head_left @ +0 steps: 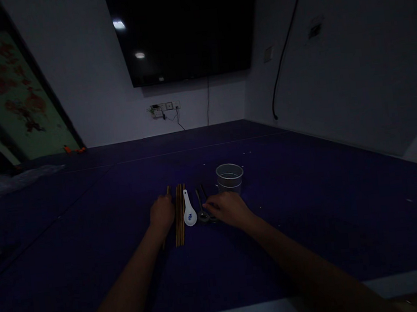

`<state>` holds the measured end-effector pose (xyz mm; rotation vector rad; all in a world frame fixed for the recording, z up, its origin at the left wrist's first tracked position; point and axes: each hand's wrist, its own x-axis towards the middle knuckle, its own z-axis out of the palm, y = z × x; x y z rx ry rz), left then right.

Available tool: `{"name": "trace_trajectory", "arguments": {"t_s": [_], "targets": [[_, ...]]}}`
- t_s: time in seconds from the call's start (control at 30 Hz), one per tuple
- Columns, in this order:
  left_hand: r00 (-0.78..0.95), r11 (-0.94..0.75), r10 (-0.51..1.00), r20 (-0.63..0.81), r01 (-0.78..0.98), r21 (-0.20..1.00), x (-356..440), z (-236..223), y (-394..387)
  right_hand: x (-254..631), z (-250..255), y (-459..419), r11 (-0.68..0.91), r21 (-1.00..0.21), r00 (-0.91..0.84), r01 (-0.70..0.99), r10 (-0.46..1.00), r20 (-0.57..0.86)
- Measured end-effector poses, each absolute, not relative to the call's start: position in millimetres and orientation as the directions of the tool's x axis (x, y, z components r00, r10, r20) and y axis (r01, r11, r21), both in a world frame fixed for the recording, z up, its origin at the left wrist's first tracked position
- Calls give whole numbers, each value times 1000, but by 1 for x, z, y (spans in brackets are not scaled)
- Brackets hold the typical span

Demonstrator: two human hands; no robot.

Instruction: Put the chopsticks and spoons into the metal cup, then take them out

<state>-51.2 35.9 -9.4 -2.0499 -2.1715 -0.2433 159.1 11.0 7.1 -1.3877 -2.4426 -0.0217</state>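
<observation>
at the far left, a crumpled clear plastic sheet [10, 183] lies on the purple surface [75, 269], near a door [19, 96] with red decorations. further right, the left hand [162, 211] is curled over a chopstick [168, 190], whose two ends show beyond it; i cannot tell whether it grips the stick or only rests on it. just beside it, more chopsticks [179, 218] lie side by side, pointing away from the person. next comes a white spoon [190, 217] (a little blue pattern sits in its bowl), then a metal spoon [203, 217], both with handles pointing away. a second, darker spoon [213, 219] lies partly under the right hand [229, 207], whose thumb and fingers are bent close together over it; whether they pinch it i cannot tell. just beyond that hand stands an upright metal cup [230, 186], partly hidden by it. on the right wall hangs a black cable [286, 48].
</observation>
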Motion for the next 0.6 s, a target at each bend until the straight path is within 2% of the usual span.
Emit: {"name": "trace_trajectory", "arguments": {"t_s": [0.27, 0.6], "targets": [[-65, 65, 978, 196, 998, 7, -49, -4, 33, 160, 6, 12, 530, -156, -470, 834, 829, 302], [-70, 47, 971, 228, 993, 106, -54, -10, 36, 159, 6, 11, 529, -146, -471, 836, 828, 303]]}}
